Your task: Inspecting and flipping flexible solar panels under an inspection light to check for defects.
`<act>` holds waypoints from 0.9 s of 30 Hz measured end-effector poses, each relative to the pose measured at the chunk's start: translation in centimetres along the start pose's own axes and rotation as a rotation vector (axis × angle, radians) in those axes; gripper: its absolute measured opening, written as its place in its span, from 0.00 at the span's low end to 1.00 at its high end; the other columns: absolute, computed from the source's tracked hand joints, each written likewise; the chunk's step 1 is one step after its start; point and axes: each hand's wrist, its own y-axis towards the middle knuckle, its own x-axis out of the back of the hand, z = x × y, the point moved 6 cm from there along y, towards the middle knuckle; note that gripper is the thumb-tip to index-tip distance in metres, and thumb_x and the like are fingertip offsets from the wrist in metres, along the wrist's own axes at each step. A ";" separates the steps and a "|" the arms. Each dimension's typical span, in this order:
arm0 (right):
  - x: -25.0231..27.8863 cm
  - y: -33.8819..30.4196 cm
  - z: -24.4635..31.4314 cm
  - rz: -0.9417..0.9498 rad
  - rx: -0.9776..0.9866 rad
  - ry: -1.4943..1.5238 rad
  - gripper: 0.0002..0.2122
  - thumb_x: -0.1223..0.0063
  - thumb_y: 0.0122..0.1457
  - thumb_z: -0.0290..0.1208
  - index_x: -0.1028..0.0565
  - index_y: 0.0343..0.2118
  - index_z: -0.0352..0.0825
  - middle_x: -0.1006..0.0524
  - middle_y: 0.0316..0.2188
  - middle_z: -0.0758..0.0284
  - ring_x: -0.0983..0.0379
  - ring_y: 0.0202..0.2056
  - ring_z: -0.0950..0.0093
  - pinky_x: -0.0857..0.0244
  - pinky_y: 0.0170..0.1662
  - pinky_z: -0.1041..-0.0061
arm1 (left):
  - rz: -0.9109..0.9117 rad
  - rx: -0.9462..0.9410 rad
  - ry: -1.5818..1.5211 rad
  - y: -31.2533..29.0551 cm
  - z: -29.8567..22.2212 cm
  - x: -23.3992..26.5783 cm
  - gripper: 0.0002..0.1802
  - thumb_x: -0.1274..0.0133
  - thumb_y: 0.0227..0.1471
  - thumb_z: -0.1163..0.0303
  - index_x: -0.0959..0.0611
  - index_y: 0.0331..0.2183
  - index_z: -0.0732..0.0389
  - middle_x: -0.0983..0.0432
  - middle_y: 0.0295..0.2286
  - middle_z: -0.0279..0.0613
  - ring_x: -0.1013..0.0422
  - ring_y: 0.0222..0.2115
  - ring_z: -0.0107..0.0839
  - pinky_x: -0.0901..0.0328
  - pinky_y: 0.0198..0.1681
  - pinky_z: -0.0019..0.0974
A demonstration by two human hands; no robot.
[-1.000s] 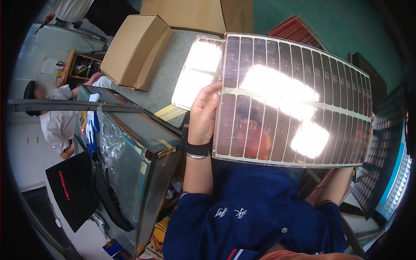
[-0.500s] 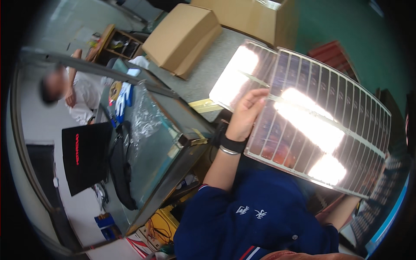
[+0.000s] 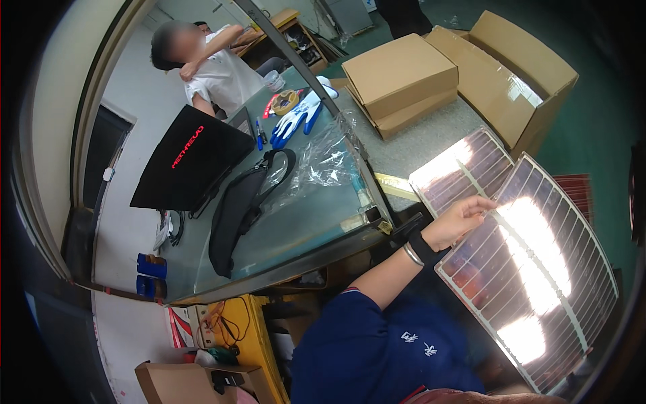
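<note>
Thumb and fingers of my left hand point(image 3: 463, 221) are closed on the upper left edge of a clear plastic panel point(image 3: 494, 266). Thin pale lines divide this panel into narrow strips, with a wider band down its middle, and bright light glares off it. It is tilted in front of my body at the right. A second similar panel point(image 3: 486, 161) sits just beyond my fingers, partly overlapped by the first, at the grey tabletop's edge. My right hand is mostly hidden by the first panel at the lower right, so its grip cannot be made out.
Cardboard boxes point(image 3: 404, 71) stand on the grey tabletop point(image 3: 383, 151) ahead. On the glass-topped table point(image 3: 296, 222) at left are a laptop point(image 3: 192, 158), a black bag point(image 3: 235, 222), gloves point(image 3: 296, 121) and plastic film point(image 3: 330, 158). A person in a white shirt point(image 3: 225, 81) sits beyond.
The view has swung, so the table, laptop and boxes appear shifted rightward. The panel has tilted more steeply, its lower end dropping. My left hand keeps its hold; my right forearm has mostly gone from sight.
</note>
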 end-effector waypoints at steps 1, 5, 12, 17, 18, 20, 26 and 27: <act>-0.1 0.0 0.2 0.000 0.014 -0.042 0.28 0.70 0.57 0.51 0.46 0.58 0.39 0.44 0.57 0.60 0.45 0.56 0.64 0.53 0.59 0.65 | 0.001 -0.006 0.002 0.0 -0.2 -0.1 0.19 0.57 0.50 0.80 0.30 0.46 0.61 0.34 0.44 0.38 0.35 0.34 0.15 0.38 0.32 0.17; -0.3 -0.1 0.1 0.001 0.033 0.012 0.29 0.70 0.57 0.52 0.46 0.58 0.40 0.44 0.57 0.60 0.45 0.56 0.64 0.53 0.59 0.64 | -0.003 -0.004 -0.033 -0.1 -1.1 -0.4 0.19 0.58 0.49 0.82 0.30 0.46 0.62 0.34 0.44 0.39 0.37 0.43 0.21 0.40 0.44 0.23; 0.6 -0.3 -0.1 -0.044 0.023 -0.031 0.30 0.69 0.56 0.54 0.46 0.58 0.40 0.44 0.57 0.60 0.45 0.56 0.63 0.53 0.59 0.63 | -0.066 -0.032 -0.040 0.5 0.5 0.4 0.18 0.59 0.49 0.83 0.29 0.44 0.63 0.32 0.43 0.38 0.34 0.34 0.15 0.38 0.34 0.16; 2.1 -0.8 -0.6 -0.073 -0.009 -0.081 0.31 0.69 0.55 0.55 0.47 0.58 0.40 0.44 0.57 0.60 0.45 0.56 0.62 0.53 0.59 0.63 | -0.112 0.008 -0.086 0.1 0.3 -0.2 0.17 0.59 0.50 0.83 0.29 0.43 0.62 0.31 0.38 0.34 0.37 0.24 0.10 0.40 0.26 0.13; 2.5 -0.9 -0.8 -0.084 -0.019 -0.092 0.31 0.69 0.55 0.56 0.47 0.58 0.40 0.44 0.57 0.60 0.45 0.56 0.62 0.53 0.59 0.63 | -0.114 0.020 -0.088 0.0 0.4 -0.3 0.17 0.59 0.50 0.83 0.28 0.43 0.61 0.31 0.36 0.32 0.38 0.22 0.10 0.41 0.24 0.13; 3.8 -1.3 -1.0 -0.114 -0.044 -0.121 0.32 0.69 0.55 0.56 0.47 0.58 0.40 0.44 0.57 0.60 0.45 0.56 0.62 0.53 0.59 0.63 | -0.138 0.010 -0.129 0.4 0.6 -0.4 0.17 0.59 0.50 0.82 0.28 0.43 0.61 0.31 0.33 0.31 0.39 0.20 0.10 0.43 0.21 0.13; 7.0 -0.7 -3.8 -0.086 -0.188 -0.196 0.33 0.68 0.54 0.58 0.47 0.58 0.40 0.45 0.57 0.61 0.46 0.56 0.61 0.53 0.59 0.62 | -0.223 -0.037 -0.231 -0.3 1.0 3.0 0.16 0.58 0.51 0.81 0.29 0.44 0.63 0.30 0.36 0.38 0.33 0.19 0.19 0.38 0.19 0.21; 8.7 -0.4 -4.4 0.010 0.076 -0.434 0.32 0.70 0.56 0.57 0.46 0.58 0.40 0.44 0.57 0.59 0.48 0.57 0.61 0.54 0.59 0.62 | -0.249 -0.058 -0.151 0.9 1.5 3.5 0.17 0.57 0.50 0.82 0.29 0.44 0.64 0.30 0.37 0.37 0.32 0.23 0.19 0.37 0.22 0.20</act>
